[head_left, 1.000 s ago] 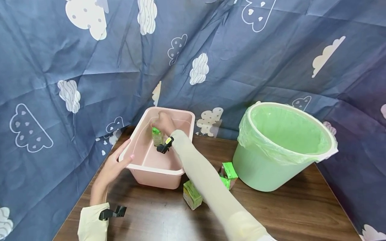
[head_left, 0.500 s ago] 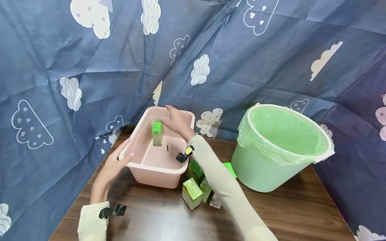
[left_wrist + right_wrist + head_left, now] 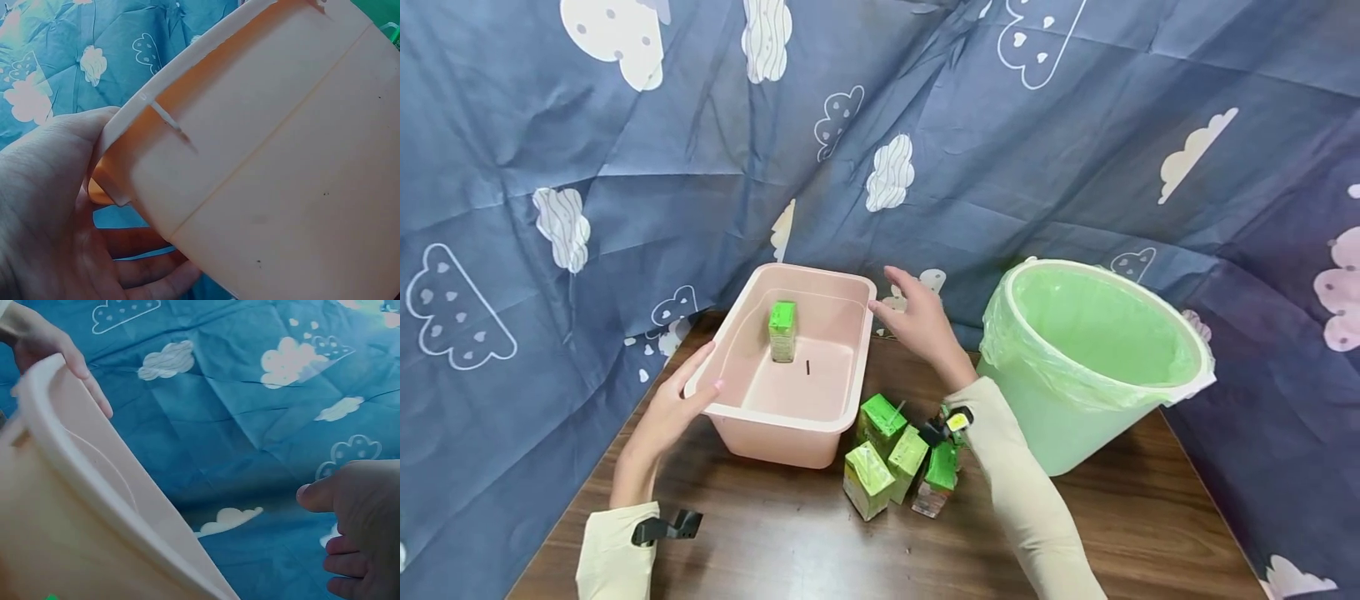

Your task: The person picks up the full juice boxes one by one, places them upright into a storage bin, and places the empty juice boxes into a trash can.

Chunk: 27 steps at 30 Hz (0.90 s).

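A pink plastic basin (image 3: 775,437) stands on the wooden table. Inside it a green-topped drink carton (image 3: 782,333) stands upright, with a small dark strip (image 3: 808,367) on the floor beside it. At the basin's near left corner, my left hand (image 3: 662,417) grips the rim, thumb at the front and fingers along the side; the left wrist view also shows the hand (image 3: 56,200) at the rim. My right hand (image 3: 925,321) hovers just right of the basin's right rim, fingers spread and holding nothing. In the right wrist view that hand (image 3: 369,531) appears apart from the basin.
Several green cartons (image 3: 882,421) stand close together right of the basin, partly behind the right wrist's camera. A pale green bin (image 3: 1037,433) with a green bag liner stands farther right. Blue cloud-patterned cloth (image 3: 700,125) hangs behind the table (image 3: 760,533).
My right hand has let go of the carton, leaving it standing in the basin, and has moved out to the right past the rim. The left hand stays at the corner.
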Motion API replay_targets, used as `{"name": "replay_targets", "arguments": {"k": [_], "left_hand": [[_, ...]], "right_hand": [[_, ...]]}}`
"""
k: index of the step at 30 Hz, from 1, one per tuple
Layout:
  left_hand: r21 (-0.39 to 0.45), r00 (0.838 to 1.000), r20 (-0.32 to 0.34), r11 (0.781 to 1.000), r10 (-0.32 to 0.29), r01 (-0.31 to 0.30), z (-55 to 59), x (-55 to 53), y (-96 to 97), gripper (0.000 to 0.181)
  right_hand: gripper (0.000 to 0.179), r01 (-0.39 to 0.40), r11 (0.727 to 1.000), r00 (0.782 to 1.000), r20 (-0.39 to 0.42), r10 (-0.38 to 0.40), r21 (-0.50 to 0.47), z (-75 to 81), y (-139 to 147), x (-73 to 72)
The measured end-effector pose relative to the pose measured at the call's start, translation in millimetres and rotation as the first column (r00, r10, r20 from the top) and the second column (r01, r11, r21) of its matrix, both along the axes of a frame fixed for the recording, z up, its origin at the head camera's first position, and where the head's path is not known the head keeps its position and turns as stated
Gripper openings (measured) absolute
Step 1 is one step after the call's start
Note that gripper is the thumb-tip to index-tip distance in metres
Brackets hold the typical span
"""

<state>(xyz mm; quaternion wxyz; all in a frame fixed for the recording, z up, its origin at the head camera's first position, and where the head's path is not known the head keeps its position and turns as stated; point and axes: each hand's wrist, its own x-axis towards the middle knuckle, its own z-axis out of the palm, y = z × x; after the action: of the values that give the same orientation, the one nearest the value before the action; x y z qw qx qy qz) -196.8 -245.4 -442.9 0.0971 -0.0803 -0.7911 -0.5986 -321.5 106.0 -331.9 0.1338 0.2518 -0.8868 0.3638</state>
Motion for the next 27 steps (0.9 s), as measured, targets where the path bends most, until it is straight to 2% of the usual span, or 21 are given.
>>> {"name": "replay_targets", "arguments": {"k": [3,7,13,20,27], "left_hand": [[-0.006,1.0,0.003,1.0,0.001,-0.001,1.2,0.3,-0.3,0.066],[0.005,1.0,0.004,1.0,-0.005,0.005,1.3,1.2,0.1,0.066],[0.02,1.0,-0.002,1.0,-0.008,0.008,0.1,2.2,1.8,0.064],[0.001,1.0,-0.006,1.0,-0.003,0.003,-0.2,3.9,1.9,0.063],[-0.008,1.0,0.001,1.0,0.0,0.0,-1.1,3.4,2.3,0.064]], "right_hand": [[0.061,0.024,0.999,1.0,-0.02,-0.024,-0.029,-5.9,20.1,13.5],[0.06,0.058,0.997,0.998,-0.022,-0.059,-0.05,-24.4,48.7,30.2],[0.061,0.073,0.996,0.997,0.042,-0.071,-0.054,-52.7,84.4,55.1],[0.059,0.064,0.988,0.993,0.106,-0.049,-0.144,-83.3,116.7,86.1],[0.065,0.071,0.994,0.988,0.146,-0.057,-0.089,-113.0,140.0,103.5]]}}
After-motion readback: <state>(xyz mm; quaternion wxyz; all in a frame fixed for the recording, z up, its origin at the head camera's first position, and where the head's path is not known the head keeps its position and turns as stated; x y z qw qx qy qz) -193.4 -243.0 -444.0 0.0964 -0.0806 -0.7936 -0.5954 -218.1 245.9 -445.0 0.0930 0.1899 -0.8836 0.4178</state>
